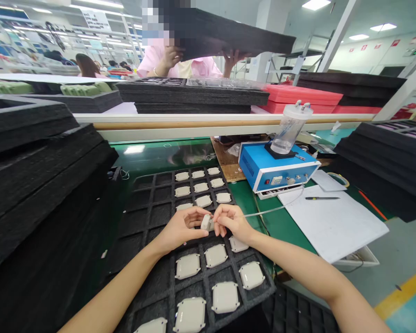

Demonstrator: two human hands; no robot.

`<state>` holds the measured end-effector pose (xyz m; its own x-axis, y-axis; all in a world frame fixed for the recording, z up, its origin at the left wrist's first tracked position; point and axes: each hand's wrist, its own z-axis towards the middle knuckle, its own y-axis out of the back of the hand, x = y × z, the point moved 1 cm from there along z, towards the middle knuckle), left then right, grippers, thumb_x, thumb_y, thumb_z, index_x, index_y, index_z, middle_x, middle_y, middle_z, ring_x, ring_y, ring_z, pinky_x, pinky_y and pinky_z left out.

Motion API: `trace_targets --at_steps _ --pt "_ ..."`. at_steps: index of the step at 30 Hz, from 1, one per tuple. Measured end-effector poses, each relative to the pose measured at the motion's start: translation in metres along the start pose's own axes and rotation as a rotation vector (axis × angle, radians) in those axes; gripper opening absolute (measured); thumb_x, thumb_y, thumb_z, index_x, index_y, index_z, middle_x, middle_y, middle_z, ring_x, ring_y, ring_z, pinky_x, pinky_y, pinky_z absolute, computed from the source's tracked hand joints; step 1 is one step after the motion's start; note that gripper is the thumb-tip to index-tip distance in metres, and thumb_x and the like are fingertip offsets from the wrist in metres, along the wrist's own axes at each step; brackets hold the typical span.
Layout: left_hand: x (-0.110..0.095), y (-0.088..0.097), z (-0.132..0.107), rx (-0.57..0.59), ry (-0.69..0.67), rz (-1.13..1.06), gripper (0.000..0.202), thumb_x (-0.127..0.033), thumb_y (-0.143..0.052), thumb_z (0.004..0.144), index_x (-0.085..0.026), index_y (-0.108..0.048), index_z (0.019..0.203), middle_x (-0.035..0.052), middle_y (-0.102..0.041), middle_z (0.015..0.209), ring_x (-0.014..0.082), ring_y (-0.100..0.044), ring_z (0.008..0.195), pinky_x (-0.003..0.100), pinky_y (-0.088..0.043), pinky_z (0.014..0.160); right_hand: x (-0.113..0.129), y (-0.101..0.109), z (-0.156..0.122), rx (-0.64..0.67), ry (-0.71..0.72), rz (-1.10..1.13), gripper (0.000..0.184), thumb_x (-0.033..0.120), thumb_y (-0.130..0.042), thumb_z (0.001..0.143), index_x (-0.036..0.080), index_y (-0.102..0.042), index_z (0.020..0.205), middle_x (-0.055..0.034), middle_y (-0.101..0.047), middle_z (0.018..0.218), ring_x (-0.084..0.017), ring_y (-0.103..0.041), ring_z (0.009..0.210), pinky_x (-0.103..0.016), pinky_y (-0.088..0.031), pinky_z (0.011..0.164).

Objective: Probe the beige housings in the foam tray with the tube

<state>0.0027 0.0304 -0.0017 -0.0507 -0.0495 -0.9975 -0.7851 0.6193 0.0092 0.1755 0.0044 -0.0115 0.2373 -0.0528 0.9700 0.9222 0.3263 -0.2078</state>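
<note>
My left hand (pixel 185 229) holds a small beige watch case (pixel 205 222) on edge between thumb and fingers, above a black foam tray (pixel 156 277). Right beside it, my right hand (pixel 233 223) pinches the end of a thin clear tube (pixel 263 212) close to the case; the tip is hidden by my fingers. More beige watch cases (pixel 226 297) lie one to a compartment across the right columns of the tray. The tube runs back to a blue box-shaped machine (pixel 277 166) with a clear cylinder (pixel 289 132) on top.
Black foam trays (pixel 38 194) are stacked high at left, and another stack (pixel 388 157) stands at right. White paper (pixel 333 222) with a pen (pixel 322 198) lies right of the machine. Across the shelf rail (pixel 194 125), a person in pink (pixel 201 67) lifts a black foam sheet (pixel 229 34).
</note>
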Motion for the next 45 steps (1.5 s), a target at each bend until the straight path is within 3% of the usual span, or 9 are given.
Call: trace_targets --at_steps 8,12,14,18,23,31,45 --pt "0.0023 0.0004 0.0003 -0.010 -0.007 -0.063 0.040 -0.012 -0.081 0.055 -0.015 -0.063 0.091 0.0020 -0.068 0.088 0.0159 -0.063 0.084 0.030 -0.047 0.085 -0.0014 -0.0002 -0.0025 -0.017 0.045 -0.021 0.007 0.021 -0.053 0.069 0.015 -0.055 0.069 0.0020 -0.059 0.046 -0.007 -0.045 0.032 -0.017 -0.032 0.036" --pt "0.0027 -0.0005 -0.0008 -0.050 -0.015 -0.091 0.042 -0.012 -0.082 0.052 -0.014 -0.064 0.090 0.0049 -0.069 0.090 0.0177 -0.063 0.084 0.032 -0.047 0.083 -0.0015 0.0041 -0.0050 -0.253 0.200 0.017 0.009 0.023 -0.054 0.073 0.016 -0.054 0.068 0.0033 -0.057 0.045 -0.006 -0.042 0.033 -0.018 -0.031 0.036" --pt "0.0018 -0.0005 -0.0013 -0.075 -0.028 -0.095 0.042 -0.014 -0.082 0.052 -0.013 -0.064 0.090 0.0071 -0.070 0.092 0.0194 -0.063 0.086 0.033 -0.046 0.084 -0.0026 0.0060 -0.0043 -0.309 0.212 0.039 0.009 0.023 -0.054 0.074 0.016 -0.053 0.068 0.0038 -0.055 0.045 -0.006 -0.040 0.034 -0.018 -0.029 0.036" --pt "0.0000 0.0004 -0.0023 -0.124 -0.056 -0.147 0.039 -0.022 -0.081 0.058 -0.014 -0.066 0.093 0.0086 -0.071 0.095 0.0206 -0.063 0.092 0.033 -0.042 0.089 -0.0029 0.0047 -0.0031 -0.243 0.144 0.005 0.009 0.022 -0.054 0.073 0.016 -0.054 0.067 0.0031 -0.055 0.045 -0.006 -0.040 0.034 -0.019 -0.028 0.038" --pt "0.0016 0.0022 -0.0018 -0.149 -0.062 -0.278 0.041 -0.032 -0.077 0.066 -0.013 -0.065 0.101 0.0111 -0.070 0.099 0.0201 -0.063 0.090 0.032 -0.044 0.085 0.0006 0.0021 -0.0052 -0.203 0.132 -0.029 0.010 0.024 -0.054 0.073 0.016 -0.055 0.068 0.0028 -0.055 0.045 -0.007 -0.040 0.035 -0.020 -0.028 0.039" --pt "0.0019 0.0063 -0.0014 -0.159 -0.062 -0.396 0.036 -0.032 -0.072 0.073 -0.013 -0.067 0.103 0.0134 -0.068 0.105 0.0192 -0.063 0.092 0.030 -0.045 0.086 0.0011 0.0015 -0.0054 -0.194 0.125 -0.034 0.010 0.025 -0.053 0.073 0.016 -0.054 0.068 0.0028 -0.055 0.045 -0.007 -0.040 0.035 -0.020 -0.027 0.039" --pt "0.0011 0.0046 -0.0025 -0.180 -0.055 -0.410 0.042 -0.030 -0.075 0.069 -0.013 -0.065 0.107 0.0138 -0.069 0.104 0.0210 -0.064 0.094 0.031 -0.046 0.083 -0.0003 -0.0006 -0.0054 -0.183 0.086 -0.039 0.010 0.026 -0.053 0.071 0.016 -0.054 0.067 0.0028 -0.054 0.044 -0.007 -0.039 0.034 -0.020 -0.026 0.039"
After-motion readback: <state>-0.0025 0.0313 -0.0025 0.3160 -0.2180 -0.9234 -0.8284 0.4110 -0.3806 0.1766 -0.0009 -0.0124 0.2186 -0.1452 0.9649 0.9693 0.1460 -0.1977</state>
